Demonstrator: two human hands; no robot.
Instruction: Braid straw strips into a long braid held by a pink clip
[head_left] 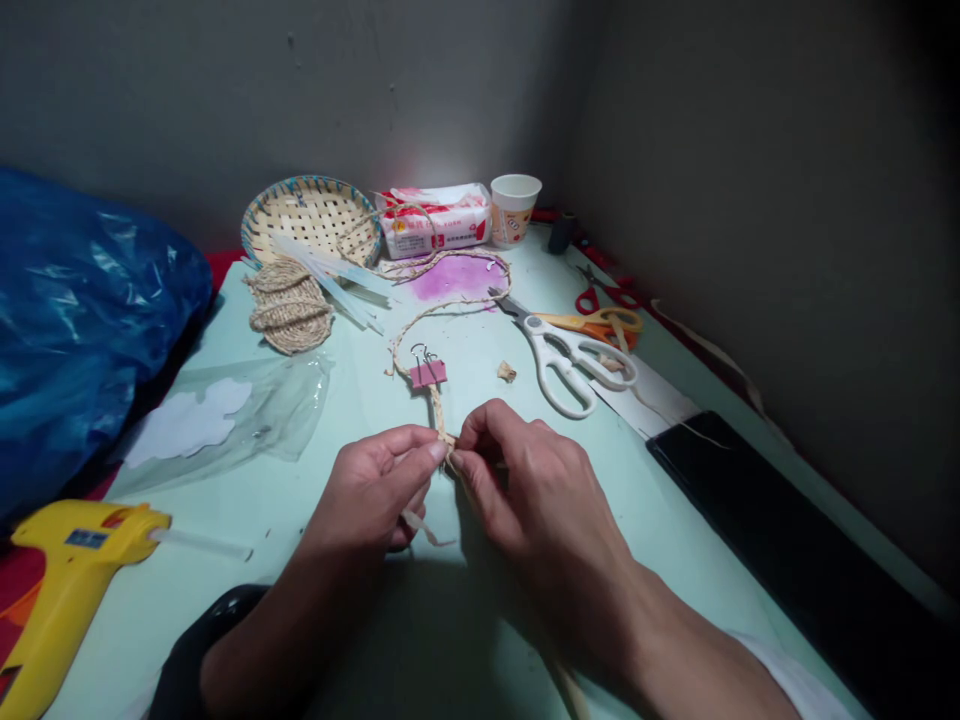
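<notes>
A pink binder clip [428,374] grips a braided straw cord [437,408] at the middle of the table. My left hand [379,480] pinches the cord's near end between thumb and forefinger, and a loose pale strip [429,530] hangs below its fingers. Touching it on the right, my right hand [529,480] closes thumb and forefinger on the same end of the cord. Beyond the clip, a thin twisted cord [450,302] curves away toward the back. The strands between my fingertips are partly hidden.
White scissors [570,355] and a black-handled blade [750,510] lie at right. A yellow glue gun [75,570], a clear bag [292,410] and a blue bag [82,320] are at left. Farther back stand a woven basket [311,215], a tissue pack [435,220] and a cup [514,210].
</notes>
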